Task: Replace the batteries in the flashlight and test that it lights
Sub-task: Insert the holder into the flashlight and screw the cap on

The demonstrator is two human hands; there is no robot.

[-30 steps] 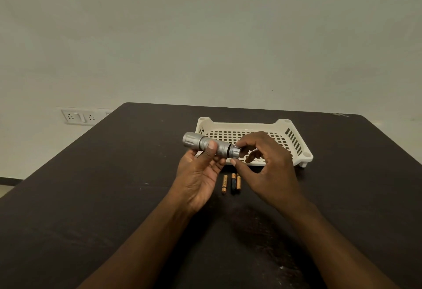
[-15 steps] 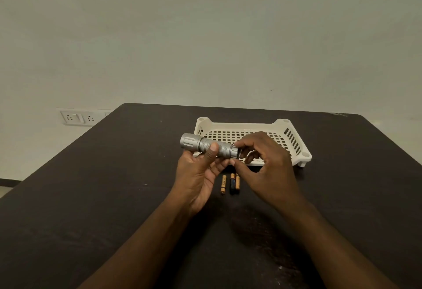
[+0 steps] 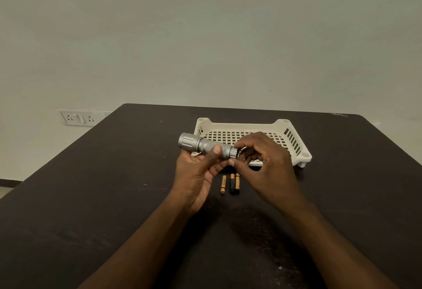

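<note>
A silver flashlight (image 3: pixel 201 145) lies level above the table, its wide head pointing left. My left hand (image 3: pixel 196 177) holds its barrel from below, thumb on top. My right hand (image 3: pixel 267 165) pinches the tail end (image 3: pixel 235 151) between thumb and forefinger; the very end of the flashlight is hidden under those fingers. Three small batteries (image 3: pixel 230 183), copper and black, lie side by side on the table just below both hands, one slightly apart on the left.
A cream slotted plastic tray (image 3: pixel 294 142) stands behind my hands on the dark table (image 3: pixel 91 197). A wall socket plate (image 3: pixel 77 118) sits on the wall past the table's left edge.
The flashlight and both hands have shifted slightly left. My right fingers have changed their grip around the tail end.
</note>
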